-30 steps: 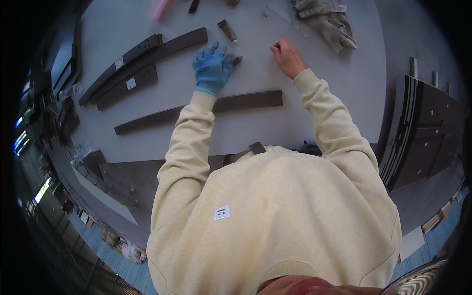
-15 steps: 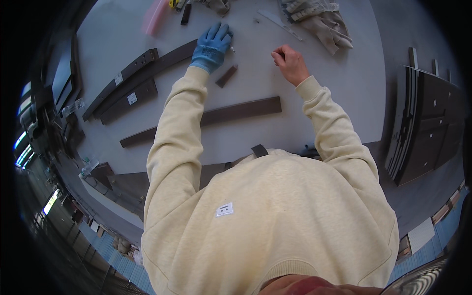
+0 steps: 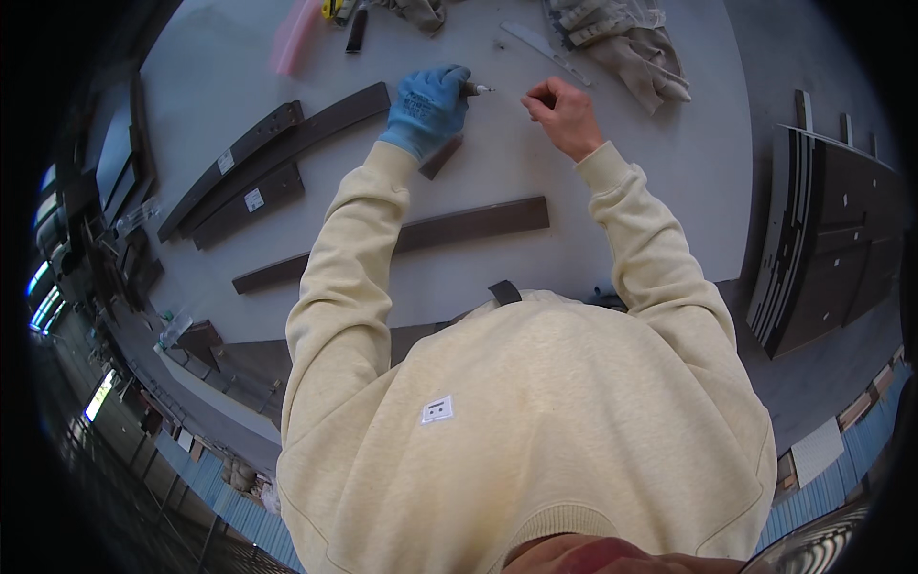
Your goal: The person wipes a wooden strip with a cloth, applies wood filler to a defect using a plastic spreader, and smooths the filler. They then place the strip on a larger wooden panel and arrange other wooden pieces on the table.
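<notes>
Seemingly small tool (image 3: 475, 88) in left hand (image 3: 427, 107) grip, tip protruding.

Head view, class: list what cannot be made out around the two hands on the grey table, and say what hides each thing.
- Small silvery-tipped tool in the blue-gloved left hand: the glove hides its body, so its kind is unclear.
- Bare right hand: the pinched fingertips hide whatever they hold; too small to tell.
- Short dark brown strip: partly under the left hand.
- Long dark brown wooden strip: its middle is behind the cream sleeve.

I see a small pale-tipped tool (image 3: 475, 89), perhaps a marker, lying level in my gloved left hand (image 3: 427, 107), short dark strip (image 3: 441, 158) flat on the table beneath it
</notes>
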A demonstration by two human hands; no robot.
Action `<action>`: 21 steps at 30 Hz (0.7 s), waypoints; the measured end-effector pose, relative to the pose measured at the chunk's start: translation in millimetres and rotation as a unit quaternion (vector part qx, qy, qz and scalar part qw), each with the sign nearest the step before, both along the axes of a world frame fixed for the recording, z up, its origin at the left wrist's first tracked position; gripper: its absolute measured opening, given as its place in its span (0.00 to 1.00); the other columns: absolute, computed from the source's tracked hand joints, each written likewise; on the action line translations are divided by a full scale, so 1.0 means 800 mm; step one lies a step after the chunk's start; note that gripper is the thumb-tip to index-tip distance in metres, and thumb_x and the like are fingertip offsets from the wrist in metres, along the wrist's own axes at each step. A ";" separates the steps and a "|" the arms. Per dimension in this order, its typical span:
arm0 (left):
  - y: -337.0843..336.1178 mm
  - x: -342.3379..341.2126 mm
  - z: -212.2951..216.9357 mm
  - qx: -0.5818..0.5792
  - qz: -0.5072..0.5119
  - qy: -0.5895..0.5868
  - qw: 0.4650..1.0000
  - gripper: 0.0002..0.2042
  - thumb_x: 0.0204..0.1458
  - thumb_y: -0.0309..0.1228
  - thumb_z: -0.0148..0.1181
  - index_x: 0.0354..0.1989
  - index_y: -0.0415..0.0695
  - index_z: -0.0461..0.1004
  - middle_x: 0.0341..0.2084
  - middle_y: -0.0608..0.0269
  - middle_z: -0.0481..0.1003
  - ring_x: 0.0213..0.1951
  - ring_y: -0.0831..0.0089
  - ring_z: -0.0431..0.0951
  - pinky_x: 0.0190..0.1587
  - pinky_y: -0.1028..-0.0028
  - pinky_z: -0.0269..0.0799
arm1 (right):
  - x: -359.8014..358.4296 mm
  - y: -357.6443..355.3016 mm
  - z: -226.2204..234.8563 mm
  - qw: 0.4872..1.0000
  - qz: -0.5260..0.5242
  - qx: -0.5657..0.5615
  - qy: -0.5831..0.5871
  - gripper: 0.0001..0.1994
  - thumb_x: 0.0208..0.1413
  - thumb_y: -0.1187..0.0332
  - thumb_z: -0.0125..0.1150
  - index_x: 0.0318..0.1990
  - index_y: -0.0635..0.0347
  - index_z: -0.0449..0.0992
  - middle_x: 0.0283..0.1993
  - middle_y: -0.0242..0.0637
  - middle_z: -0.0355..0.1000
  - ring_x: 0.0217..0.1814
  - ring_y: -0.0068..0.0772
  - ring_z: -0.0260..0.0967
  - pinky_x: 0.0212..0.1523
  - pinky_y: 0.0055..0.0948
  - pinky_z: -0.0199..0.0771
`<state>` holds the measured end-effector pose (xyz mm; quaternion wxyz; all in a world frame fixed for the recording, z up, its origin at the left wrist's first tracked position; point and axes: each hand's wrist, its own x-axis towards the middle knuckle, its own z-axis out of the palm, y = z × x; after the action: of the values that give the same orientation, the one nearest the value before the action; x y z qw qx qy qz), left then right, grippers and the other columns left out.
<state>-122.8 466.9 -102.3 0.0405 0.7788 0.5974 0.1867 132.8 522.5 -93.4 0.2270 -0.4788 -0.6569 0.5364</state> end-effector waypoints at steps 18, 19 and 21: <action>-0.010 0.039 0.058 0.023 -0.018 -0.048 0.998 0.18 0.52 0.30 0.68 0.52 0.45 0.75 0.40 0.59 0.81 0.40 0.55 0.81 0.45 0.58 0.76 | 0.008 0.005 0.040 0.994 0.001 -0.006 0.108 0.08 0.62 0.75 0.68 0.46 0.68 0.82 0.37 0.34 0.81 0.36 0.21 0.77 0.40 0.22 0.80; -0.010 0.040 0.058 0.026 -0.018 -0.050 0.998 0.18 0.52 0.30 0.68 0.52 0.46 0.75 0.40 0.59 0.81 0.40 0.55 0.81 0.45 0.58 0.76 | 0.008 0.005 0.040 0.995 0.005 -0.005 0.096 0.07 0.63 0.76 0.67 0.46 0.68 0.82 0.37 0.33 0.81 0.36 0.20 0.76 0.40 0.22 0.79; -0.010 0.041 0.057 0.022 -0.016 -0.047 0.998 0.18 0.52 0.33 0.68 0.51 0.47 0.76 0.40 0.60 0.81 0.40 0.56 0.81 0.45 0.57 0.74 | 0.009 0.005 0.042 0.997 0.017 0.013 0.079 0.07 0.63 0.76 0.68 0.46 0.68 0.81 0.37 0.33 0.80 0.36 0.20 0.75 0.39 0.22 0.78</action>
<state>-89.8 459.2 -56.8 0.0542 0.7792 0.5780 0.2362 140.3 526.5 -60.1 0.2753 -0.4211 -0.6520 0.5672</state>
